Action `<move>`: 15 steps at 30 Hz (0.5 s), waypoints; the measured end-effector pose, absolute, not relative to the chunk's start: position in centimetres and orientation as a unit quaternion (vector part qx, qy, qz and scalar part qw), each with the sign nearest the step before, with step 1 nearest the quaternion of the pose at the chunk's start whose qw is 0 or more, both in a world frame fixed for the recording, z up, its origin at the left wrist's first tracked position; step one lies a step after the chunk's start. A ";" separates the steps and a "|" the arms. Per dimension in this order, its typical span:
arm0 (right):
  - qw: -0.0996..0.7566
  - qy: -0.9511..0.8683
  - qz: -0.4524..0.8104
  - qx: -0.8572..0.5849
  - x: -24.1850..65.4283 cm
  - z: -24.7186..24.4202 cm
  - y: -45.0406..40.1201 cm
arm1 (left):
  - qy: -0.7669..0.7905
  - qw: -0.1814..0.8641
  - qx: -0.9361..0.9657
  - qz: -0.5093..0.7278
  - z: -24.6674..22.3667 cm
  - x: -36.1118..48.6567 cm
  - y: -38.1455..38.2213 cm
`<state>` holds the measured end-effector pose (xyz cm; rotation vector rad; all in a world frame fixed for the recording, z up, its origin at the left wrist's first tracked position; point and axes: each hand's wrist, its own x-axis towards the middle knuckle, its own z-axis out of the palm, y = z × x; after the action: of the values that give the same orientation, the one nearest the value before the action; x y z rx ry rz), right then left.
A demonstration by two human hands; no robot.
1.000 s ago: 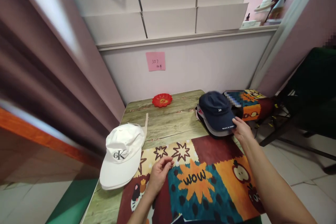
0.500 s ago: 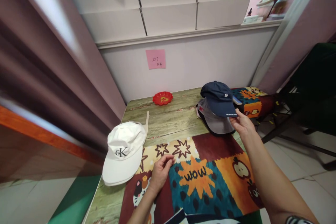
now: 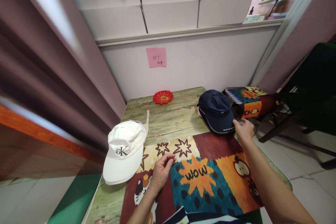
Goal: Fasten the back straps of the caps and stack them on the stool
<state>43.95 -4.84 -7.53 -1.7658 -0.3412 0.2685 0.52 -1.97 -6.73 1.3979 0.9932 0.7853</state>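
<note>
A navy baseball cap (image 3: pixel 216 106) sits over a grey cap on the right of the table, covering nearly all of it. At the front corner of the navy brim is my right hand (image 3: pixel 244 131), a fingertip touching the edge and the other fingers loose and apart from it. My left hand (image 3: pixel 162 169) rests on the colourful mat (image 3: pixel 225 196), fingers loosely curled and holding nothing. Left of it lies a white baseball cap (image 3: pixel 123 150) with black "CK" letters, its brim facing me and its strap sticking out behind.
A red scalloped dish (image 3: pixel 163 97) stands at the back of the wood-patterned table (image 3: pixel 181 108). Beyond the caps, another patterned mat (image 3: pixel 252 103) lies at the right. A pink note (image 3: pixel 156 57) is stuck on the wall. A dark chair (image 3: pixel 309 94) stands at right, a curtain (image 3: pixel 65 70) at left.
The navy cap has come down onto the grey cap, which it now mostly hides. My right hand has lowered with it and its fingers have loosened at the brim. My left hand is still.
</note>
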 end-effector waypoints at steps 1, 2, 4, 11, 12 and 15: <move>0.577 -0.182 0.064 -0.794 43.6 -7.1 -4.7 | 0.425 0.587 0.601 0.336 -6.8 0.5 -1.9; 0.529 -0.222 0.013 -0.819 43.2 -6.6 -4.5 | 0.425 0.586 0.603 0.335 -6.8 0.5 -1.9; 0.422 -0.300 -0.042 -0.854 42.4 -5.8 -3.5 | 0.423 0.584 0.608 0.332 -6.9 0.4 -1.9; 0.314 -0.331 0.085 -0.886 41.6 -5.8 -0.6 | 0.423 0.580 0.614 0.327 -7.2 0.3 -2.0; 0.308 -0.337 0.082 -0.886 41.6 -6.1 -0.5 | 0.423 0.581 0.614 0.327 -7.2 0.3 -2.0; 0.306 -0.349 0.050 -0.884 41.4 -7.0 -0.6 | 0.422 0.579 0.617 0.325 -7.2 0.2 -2.1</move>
<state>41.39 -0.56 -7.02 -2.3411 -0.9236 0.1329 0.24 -2.08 -7.18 1.4428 0.9868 0.7594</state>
